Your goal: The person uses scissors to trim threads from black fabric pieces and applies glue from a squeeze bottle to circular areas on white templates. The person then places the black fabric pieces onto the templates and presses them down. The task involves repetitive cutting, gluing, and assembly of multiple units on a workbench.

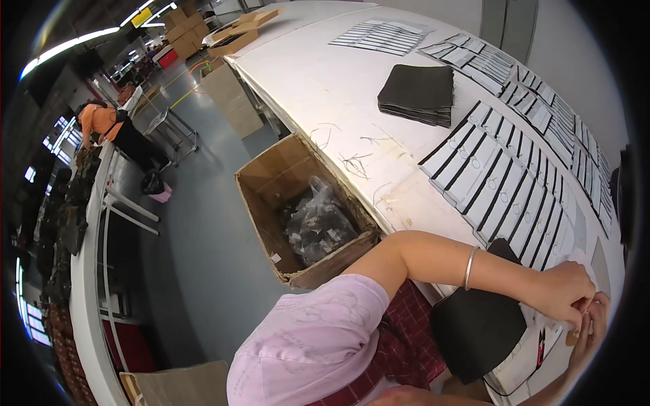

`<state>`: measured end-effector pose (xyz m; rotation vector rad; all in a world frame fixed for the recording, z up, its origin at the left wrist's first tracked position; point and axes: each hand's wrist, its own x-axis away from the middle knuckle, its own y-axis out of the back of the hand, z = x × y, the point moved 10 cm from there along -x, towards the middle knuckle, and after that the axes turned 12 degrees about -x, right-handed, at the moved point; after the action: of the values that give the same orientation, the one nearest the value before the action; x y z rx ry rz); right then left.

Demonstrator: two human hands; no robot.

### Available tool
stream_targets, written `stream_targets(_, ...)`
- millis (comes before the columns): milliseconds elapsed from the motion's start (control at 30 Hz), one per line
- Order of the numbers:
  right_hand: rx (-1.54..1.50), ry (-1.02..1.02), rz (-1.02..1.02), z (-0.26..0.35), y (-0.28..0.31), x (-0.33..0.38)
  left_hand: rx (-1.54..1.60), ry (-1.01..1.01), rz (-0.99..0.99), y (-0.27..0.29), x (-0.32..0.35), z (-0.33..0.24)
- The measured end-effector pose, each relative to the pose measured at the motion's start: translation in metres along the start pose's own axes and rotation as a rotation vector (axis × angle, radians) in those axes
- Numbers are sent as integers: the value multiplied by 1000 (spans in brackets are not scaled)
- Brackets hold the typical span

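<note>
At the far right of the white table my left hand point(565, 292), with a silver bangle on its wrist, is closed in a pinch. My right hand point(593, 323) meets it there, its fingers also bent closed. What the fingertips hold is too small to make out. A black curved panel point(477, 331) lies at the near table edge, below my left forearm. Close to my right hand is a slim red-and-black tool point(540, 349). Just beyond my left hand are rows of white pieces with black strips point(501, 183), some with small loops on them.
A stack of black sheets point(416, 93) stands farther back, with more striped rows point(382, 35) behind it. Loose threads lie near the left table edge. Beside that edge is an open cardboard box point(261, 203) holding a clear plastic bag. Someone in orange point(101, 122) bends over another table.
</note>
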<state>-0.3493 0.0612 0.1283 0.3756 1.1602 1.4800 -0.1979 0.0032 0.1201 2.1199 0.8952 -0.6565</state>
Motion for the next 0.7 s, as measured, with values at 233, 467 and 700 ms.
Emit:
stream_targets(233,-143,155,-289,63,-10,10,-102,-5,-39,16,14,-28)
stream_targets(467,-282,-24,-909,18,31,74,-51,350,52,10,17,18)
stream_targets(700,-44,-640,-1205,-158,34,180,300,528,-71,27,6,43)
